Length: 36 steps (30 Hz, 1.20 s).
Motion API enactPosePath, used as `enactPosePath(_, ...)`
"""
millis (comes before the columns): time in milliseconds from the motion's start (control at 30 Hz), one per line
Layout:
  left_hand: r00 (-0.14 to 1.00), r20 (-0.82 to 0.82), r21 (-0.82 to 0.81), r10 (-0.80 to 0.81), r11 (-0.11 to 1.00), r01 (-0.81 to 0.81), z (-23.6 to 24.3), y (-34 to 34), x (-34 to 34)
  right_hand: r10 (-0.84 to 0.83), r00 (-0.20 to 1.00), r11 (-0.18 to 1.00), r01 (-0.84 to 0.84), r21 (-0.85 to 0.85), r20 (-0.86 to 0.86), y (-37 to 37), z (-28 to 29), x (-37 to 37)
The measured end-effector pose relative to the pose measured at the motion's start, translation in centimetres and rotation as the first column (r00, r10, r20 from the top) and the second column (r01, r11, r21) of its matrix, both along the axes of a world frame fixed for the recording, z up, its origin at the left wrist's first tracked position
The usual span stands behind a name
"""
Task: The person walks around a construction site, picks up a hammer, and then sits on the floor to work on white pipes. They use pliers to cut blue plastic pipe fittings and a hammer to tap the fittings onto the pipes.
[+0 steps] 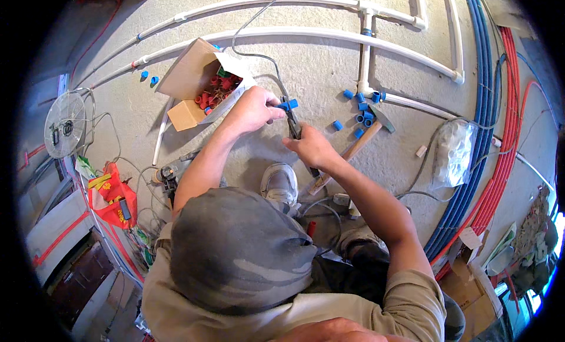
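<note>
Bare, pale concrete floor (321,65) spreads around your shoe (279,180), its surface rough and marked, with white pipes (282,31) laid across the far side. Along the right, blue pipes (479,48) run in a bundle beside red pipes (511,71), and a clear plastic bag (454,154) lies just left of them. A round fan (65,124) stands at the left, above a bright red bag (115,195). Before you, the blue fitting (288,105) is at the head of a dark hand tool (294,127); your left hand (257,109) pinches that fitting, while your right hand (312,147) is closed around the tool's handles. Near your left forearm, an open cardboard box (185,74) holds red pieces (220,92). To your right, loose blue fittings (362,107) lie scattered on the concrete around the head of a wooden-handled hammer (356,147).
</note>
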State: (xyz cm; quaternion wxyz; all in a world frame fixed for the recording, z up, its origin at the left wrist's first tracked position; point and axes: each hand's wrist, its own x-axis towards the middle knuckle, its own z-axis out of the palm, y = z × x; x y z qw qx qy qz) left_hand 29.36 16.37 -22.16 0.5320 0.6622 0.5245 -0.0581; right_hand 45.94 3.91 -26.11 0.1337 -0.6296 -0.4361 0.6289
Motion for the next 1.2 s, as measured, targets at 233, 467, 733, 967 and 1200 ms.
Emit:
enactPosePath(233,1.0,-0.004,0.024,-0.019,1.0,0.02,-0.4,0.3,-0.5,-0.14,0.99,0.988,0.14,0.066,-0.009,-0.8,-1.3,-0.7)
enactPosePath(467,0.98,0.098,-0.089,0.175,0.982,-0.167,-1.3,-0.4,-1.4,-0.284,0.959,0.957,0.282,-0.072,-0.012,-1.3,-4.3,-0.9)
enactPosePath(733,0.926,0.191,-0.163,0.327,0.94,-0.298,-0.8,-0.3,-1.2,-0.229,0.957,0.968,0.206,-0.14,-0.177,-2.0,-6.8,-0.1)
enactPosePath(967,0.95,0.219,-0.164,0.221,0.969,-0.187,-1.1,-0.8,-1.2,-0.081,0.994,0.996,0.078,-0.045,-0.074,-0.2,-0.5,0.0)
enactPosePath(1200,0.959,0.193,-0.139,0.21,0.973,-0.185,-0.8,-0.9,-1.3,-0.054,0.998,0.999,0.054,0.003,0.022,-0.1,-0.2,-0.3)
